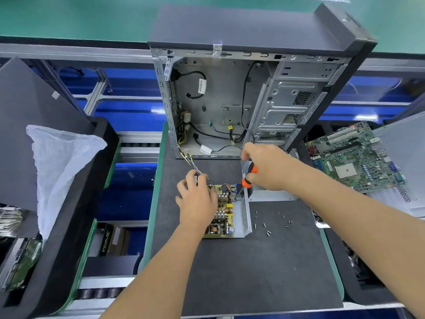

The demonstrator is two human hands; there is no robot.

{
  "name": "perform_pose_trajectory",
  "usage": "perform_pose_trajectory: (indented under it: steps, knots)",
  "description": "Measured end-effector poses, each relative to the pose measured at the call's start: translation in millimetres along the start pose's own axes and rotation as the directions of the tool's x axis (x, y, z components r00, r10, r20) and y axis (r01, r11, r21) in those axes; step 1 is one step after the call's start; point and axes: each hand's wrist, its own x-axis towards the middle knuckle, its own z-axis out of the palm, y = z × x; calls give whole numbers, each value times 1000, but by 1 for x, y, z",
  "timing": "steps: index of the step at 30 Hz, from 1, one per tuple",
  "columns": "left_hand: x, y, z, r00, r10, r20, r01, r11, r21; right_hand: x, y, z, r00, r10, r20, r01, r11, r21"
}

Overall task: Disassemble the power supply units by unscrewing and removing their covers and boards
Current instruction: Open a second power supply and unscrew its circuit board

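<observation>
Mid-frame: left hand spread flat on PSU board, right hand gripping orange screwdriver w/ tip at its top corner.

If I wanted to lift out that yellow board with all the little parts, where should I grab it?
Probably by the bare front edge of the board, coming from the near side. The metal wall blocks the right, the left hand covers the left, and the top bristles with parts. Pinch the edges only.
</observation>
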Motion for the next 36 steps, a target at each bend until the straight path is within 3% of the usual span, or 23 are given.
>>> perform_pose_trajectory:
  steps: [2, 4, 7, 9, 14, 17, 21, 22, 24, 26, 27, 29, 32, 36]
  knots:
    - [0, 0, 1, 1000, -3, 0, 3, 1000, -2, 0, 4, -1, 999, 1, 47, -6, 993, 119]
    - [1, 1, 2, 1000, -3, -1, 3, 1000, 2, -2, 4, 2, 998, 34, 50, -40, 991, 127]
    - [1, 1, 1, 1000, -1, -3, 1, 1000, 0, -6, -5, 4, 994, 109, -22, -111, 978, -175]
    - [0, 0, 1, 1000, 2, -7, -2, 1000, -2, -4, -10, 5, 995, 72, -66, -92, 927, -365]
    - [1, -1, 1, 1000, 3, -3, -3, 1000, 0, -1, -1, 5, 1000, 22, -8, -23, 999, -47]
    - [1, -1, 2, 1000, 2, -6, -2, 1000, 5, -2, 3, 7, 998, -57, 10, 57, 997, 46]
    - [1, -1, 2, 1000, 2, -12, -2, 1000, -9, -7, 5, 7, 1000, 0, 22, -4, 985, 172]
    - [1, -1, 2, 1000, 2, -11, -2, 1000, -9, -9, 2, 8, 999, 35, 3, -35, 991, 131]
    - [1, 0, 2, 1000, 2, -10, -2, 1000, -11, -11, -7, 12, 990, 76, -117, -92, 986, -141]
    - [0, 0, 1, 1000, 1, -10, -1, 1000, -14, -9, -14, 14, 981, 17, -191, -97, 904, -417]
    - [0, -1, 1, 1000, 0, -10, -1, 1000, -13, -7, -15, 15, 982, -15, -190, -77, 881, -467]
    - [-1, -1, 1, 1000, 1, -12, -1, 1000, -20, -3, -12, 15, 984, -22, -177, -53, 911, -409]
    - [-1, 1, 0, 1000, 1, -17, -2, 1000, -29, 1, -2, 12, 995, -24, -97, 10, 990, -143]
    - [0, 1, -1, 1000, -3, -8, 3, 1000, -24, 0, 8, 8, 996, -19, -85, 27, 996, 88]
